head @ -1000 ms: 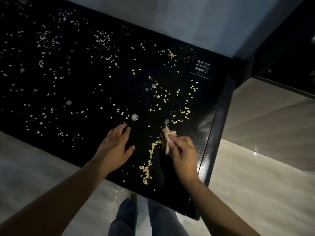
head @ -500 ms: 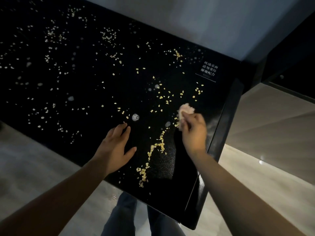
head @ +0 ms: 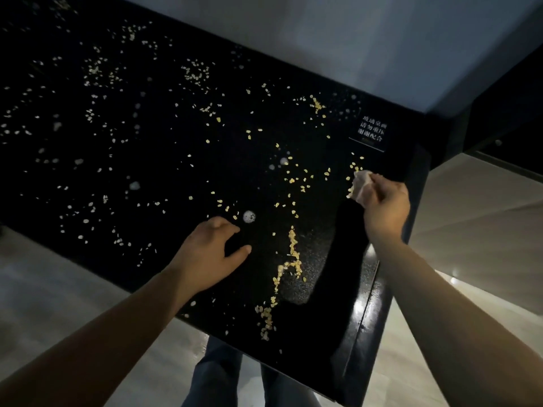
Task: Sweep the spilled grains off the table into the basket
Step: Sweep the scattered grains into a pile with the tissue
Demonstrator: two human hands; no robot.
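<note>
Yellow grains [head: 293, 183] lie scattered over the black glass table [head: 164, 177]. A swept line of grains [head: 286, 274] runs from the middle toward the near edge. My right hand [head: 385, 204] grips a small pale wad of cloth [head: 360, 183] near the table's right edge, pressed among a few grains. My left hand [head: 205, 254] rests on the tabletop with fingers spread, left of the swept line. No basket is in view.
A white printed label [head: 371, 132] sits at the far right corner of the table. Round pale spots [head: 249, 216] show on the glass. Pale floor [head: 476, 230] surrounds the table, and my legs [head: 217, 374] stand at its near edge.
My right hand has carried the cloth away from me and to the right, from beside the swept line to the right edge. The left hand has stayed put.
</note>
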